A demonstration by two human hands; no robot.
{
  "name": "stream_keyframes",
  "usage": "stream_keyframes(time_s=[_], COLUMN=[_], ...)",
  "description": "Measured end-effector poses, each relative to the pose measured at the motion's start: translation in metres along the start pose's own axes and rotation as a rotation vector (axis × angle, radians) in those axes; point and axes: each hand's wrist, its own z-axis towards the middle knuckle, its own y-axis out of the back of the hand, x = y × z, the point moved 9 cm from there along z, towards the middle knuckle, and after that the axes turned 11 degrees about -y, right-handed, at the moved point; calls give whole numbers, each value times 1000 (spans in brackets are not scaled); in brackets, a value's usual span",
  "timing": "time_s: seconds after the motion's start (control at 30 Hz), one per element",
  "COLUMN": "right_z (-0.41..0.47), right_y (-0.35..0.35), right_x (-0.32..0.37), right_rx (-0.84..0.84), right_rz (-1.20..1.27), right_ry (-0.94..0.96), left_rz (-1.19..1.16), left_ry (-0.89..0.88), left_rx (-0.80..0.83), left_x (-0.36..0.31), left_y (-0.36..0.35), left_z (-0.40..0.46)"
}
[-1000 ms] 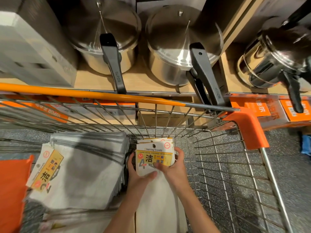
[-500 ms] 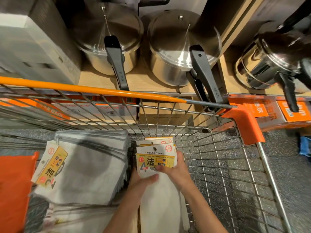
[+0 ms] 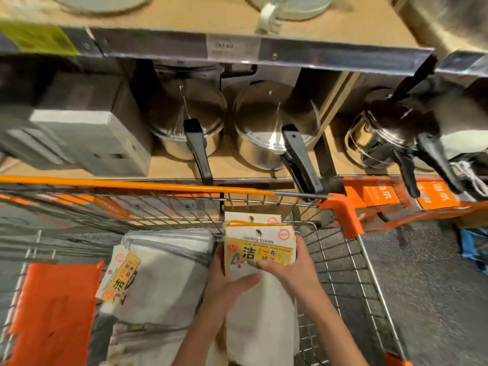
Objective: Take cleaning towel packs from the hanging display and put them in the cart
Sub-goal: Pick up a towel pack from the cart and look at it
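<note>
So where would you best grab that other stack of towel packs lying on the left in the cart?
Probably by the long right edge of the lying towel stack, coming from above: its layered edges show there, while the cardboard label at the left looks floppy.

Setting: retail shop, housewares aisle. Evidence follows. Wire shopping cart [image 3: 340, 262] with orange handle bar [image 3: 137, 185] and orange corner guard [image 3: 343, 215] fills the near field. Far side: wooden display shelf [image 3: 237, 167] carrying two stainless pressure cookers, left one [image 3: 184, 122] and right one [image 3: 272, 128], both with black handles; a darker steel pot [image 3: 390, 133] sits at far right. Boxed stock [image 3: 89, 138] on the shelf at left. Price label [image 3: 224, 47] on the metal edge of the upper shelf; digits blurred. Orange packaged goods [image 3: 380, 194] on the lower shelf, right. Speckled floor [image 3: 435, 286].
</note>
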Motion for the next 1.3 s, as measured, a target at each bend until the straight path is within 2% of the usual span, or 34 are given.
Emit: stream_keyframes(time_s=[0.23, 0.43, 0.63, 0.9, 1.13, 1.3], right_z=[-63, -107, -141, -159, -194, -215], right_y=[14, 25, 18, 14, 22, 34], right_x=[82, 154, 223, 277, 315, 345], right_rx=[25, 21, 52, 55, 59, 35], right_rz=[50, 108, 46, 121, 116, 156], right_ry=[72, 168, 234, 334, 457, 601], left_rz=[39, 48, 106, 73, 66, 141], left_ry=[-217, -342, -507, -619, -731, -893], left_rx=[-127, -55, -107, -22, 112, 215], left_x=[-109, -196, -267, -332, -364, -404], left_y=[14, 9, 15, 24, 18, 4], left_z=[-47, -76, -97, -109, -136, -163])
